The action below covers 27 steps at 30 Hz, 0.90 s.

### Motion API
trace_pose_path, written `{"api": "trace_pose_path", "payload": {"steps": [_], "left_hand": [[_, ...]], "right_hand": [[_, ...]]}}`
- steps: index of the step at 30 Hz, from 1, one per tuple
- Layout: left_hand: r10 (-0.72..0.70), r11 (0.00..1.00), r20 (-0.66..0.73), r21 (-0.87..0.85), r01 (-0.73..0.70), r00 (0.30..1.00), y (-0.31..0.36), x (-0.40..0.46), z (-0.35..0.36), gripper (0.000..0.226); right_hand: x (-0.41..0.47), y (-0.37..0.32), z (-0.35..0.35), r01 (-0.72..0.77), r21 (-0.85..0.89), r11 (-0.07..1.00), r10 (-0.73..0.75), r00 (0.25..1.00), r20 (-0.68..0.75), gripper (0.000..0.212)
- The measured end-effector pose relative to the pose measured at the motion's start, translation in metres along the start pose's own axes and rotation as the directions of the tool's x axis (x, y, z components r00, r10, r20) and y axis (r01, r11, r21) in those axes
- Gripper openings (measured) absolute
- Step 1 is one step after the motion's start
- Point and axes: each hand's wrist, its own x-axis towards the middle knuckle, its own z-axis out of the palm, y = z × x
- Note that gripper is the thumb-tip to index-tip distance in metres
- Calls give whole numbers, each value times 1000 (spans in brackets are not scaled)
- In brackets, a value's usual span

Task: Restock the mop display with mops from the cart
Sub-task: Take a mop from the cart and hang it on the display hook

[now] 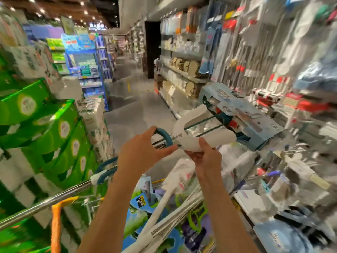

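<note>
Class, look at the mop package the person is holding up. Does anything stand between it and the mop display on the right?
Nothing visible does. Both hands, left hand and right hand, hold the mop package in open air above the cart. The display lies just beyond, though blur hides detail.

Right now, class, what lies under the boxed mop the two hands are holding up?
Under the boxed mop, both hands grip its white end. Below lie cart goods: a white-wrapped mop and blurred blue and green packages. Anything deeper is covered.
</note>
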Motion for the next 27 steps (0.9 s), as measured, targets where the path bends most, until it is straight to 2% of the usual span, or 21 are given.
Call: {"api": "trace_pose_path", "payload": {"steps": [3,7,16,19,23,27], "left_hand": [[107,993,-1,-43,-107,994,37,-1,-11,110],[226,964,8,-146,-222,974,91,-7,-21,101],[441,871,-155,-165,-463,884,241,-46,-33,95],[507,819,-191,-196,-539,841,300,-71,-34,108],[579,740,-205,-274,-614,789,380,-113,-35,102],[627,657,-249,-341,-673,738,451,-157,-36,109]], "right_hand": [[-16,-38,-14,102,20,995,-101,994,-31,29],[-37,-89,-39,216,62,974,-211,974,-85,10],[-101,-222,-123,479,80,874,-462,871,-168,15],[-134,-270,-162,554,38,831,-536,818,-209,12],[-183,-333,-217,628,-10,779,-607,749,-266,14],[-232,-389,-267,692,-67,719,-673,668,-318,10]]}}
